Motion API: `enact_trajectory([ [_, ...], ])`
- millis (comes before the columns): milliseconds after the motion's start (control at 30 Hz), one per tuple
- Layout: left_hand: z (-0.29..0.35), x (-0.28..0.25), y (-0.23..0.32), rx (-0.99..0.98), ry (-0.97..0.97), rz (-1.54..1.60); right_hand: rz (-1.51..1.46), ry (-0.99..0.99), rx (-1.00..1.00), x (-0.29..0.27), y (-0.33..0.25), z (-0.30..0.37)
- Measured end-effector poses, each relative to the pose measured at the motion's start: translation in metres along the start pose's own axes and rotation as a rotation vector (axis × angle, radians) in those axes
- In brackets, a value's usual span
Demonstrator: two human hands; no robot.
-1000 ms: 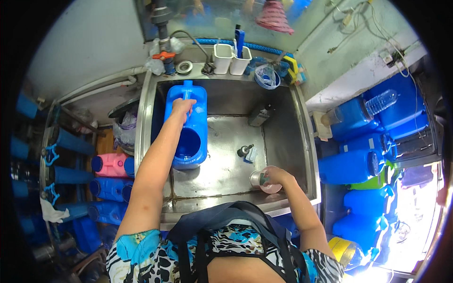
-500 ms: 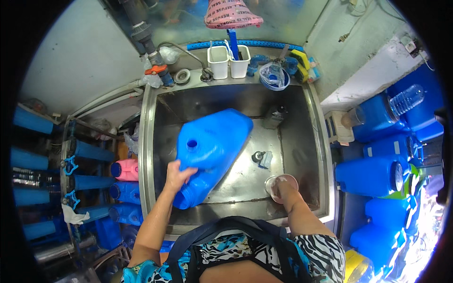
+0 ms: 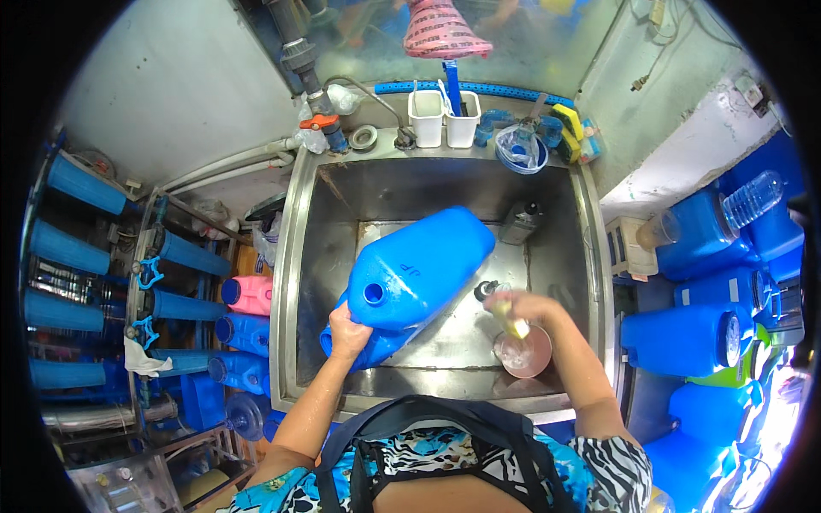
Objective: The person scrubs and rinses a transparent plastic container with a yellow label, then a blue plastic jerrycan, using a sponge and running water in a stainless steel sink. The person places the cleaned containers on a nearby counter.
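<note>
A large blue plastic jug (image 3: 428, 261) lies tilted across the steel sink (image 3: 439, 357), its small round hole facing up and its wide mouth toward the near left. My left hand (image 3: 347, 333) is closed round the jug's handle beside that mouth. Over a pink bowl (image 3: 537, 361) at the sink's near right, my right hand (image 3: 534, 305) is blurred by motion. In its fingers is a yellowish sponge (image 3: 516, 327). Pale, sudsy-looking liquid shows in the bowl. A dark-topped drain piece or bottle (image 3: 487, 291) stands partly hidden behind the right hand.
A black-capped clear bottle (image 3: 520, 224) stands in the sink's far right corner. White containers (image 3: 426, 128), a blue basin (image 3: 521, 161) and yellow sponges (image 3: 568, 122) line the back ledge. Blue jugs (image 3: 680, 338) crowd the right side; blue filter tubes (image 3: 64, 309) stand left.
My right hand has come up out of the bowl with the sponge and moved farther in. The jug has rolled under my left hand, its small hole now nearer me. The view has shifted.
</note>
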State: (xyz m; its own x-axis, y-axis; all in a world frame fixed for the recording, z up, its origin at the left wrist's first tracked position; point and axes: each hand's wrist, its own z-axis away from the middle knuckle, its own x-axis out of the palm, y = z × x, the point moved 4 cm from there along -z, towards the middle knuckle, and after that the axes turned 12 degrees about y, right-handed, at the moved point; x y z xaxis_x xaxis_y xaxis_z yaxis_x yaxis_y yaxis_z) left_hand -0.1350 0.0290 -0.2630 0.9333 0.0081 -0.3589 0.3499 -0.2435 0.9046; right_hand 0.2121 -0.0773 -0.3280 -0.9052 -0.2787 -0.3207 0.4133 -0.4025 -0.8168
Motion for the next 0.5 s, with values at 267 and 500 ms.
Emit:
enact_trajectory([
  [267, 0.008, -0.010, -0.017, -0.002, 0.012, -0.038, -0.732, 0.464, -0.512, 0.007, -0.124, -0.048],
  [500, 0.017, -0.025, -0.035, -0.104, -0.119, -0.172, 0.164, 0.736, -0.943, 0.111, -0.172, -0.052],
])
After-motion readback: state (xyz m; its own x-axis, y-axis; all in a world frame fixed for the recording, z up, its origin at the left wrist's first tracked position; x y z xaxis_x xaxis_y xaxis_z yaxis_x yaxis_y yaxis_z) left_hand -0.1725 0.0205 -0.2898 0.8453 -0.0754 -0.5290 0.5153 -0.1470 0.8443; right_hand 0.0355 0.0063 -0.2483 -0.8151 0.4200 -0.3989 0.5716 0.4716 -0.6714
